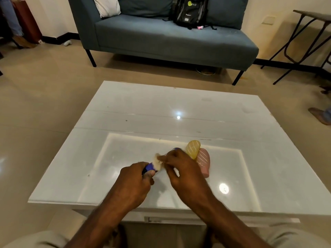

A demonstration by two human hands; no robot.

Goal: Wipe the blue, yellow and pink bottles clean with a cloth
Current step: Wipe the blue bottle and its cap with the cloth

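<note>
Hands of the person work low over the white glossy table [125, 111], close to its near edge. The left hand [133, 183] is closed around one end of the blue bottle [149, 167], which lies tilted between both hands, and only small parts of it show. The right hand [180, 169] presses a pale cloth [157, 162] on the bottle's body, with its fingers folded over the cloth. Just beside the right hand, on its far side, the yellow bottle [192, 149] and the pink bottle [203, 162] lie on the table and touch each other; both have light diagonal stripes. The pink one points its narrow end toward the person. Behind the table stands a grey-blue sofa [161, 42] with a black backpack [190, 12] and a white cushion [106, 6] on it. At the right side a dark folding table [304, 42] stands by the wall.
</note>
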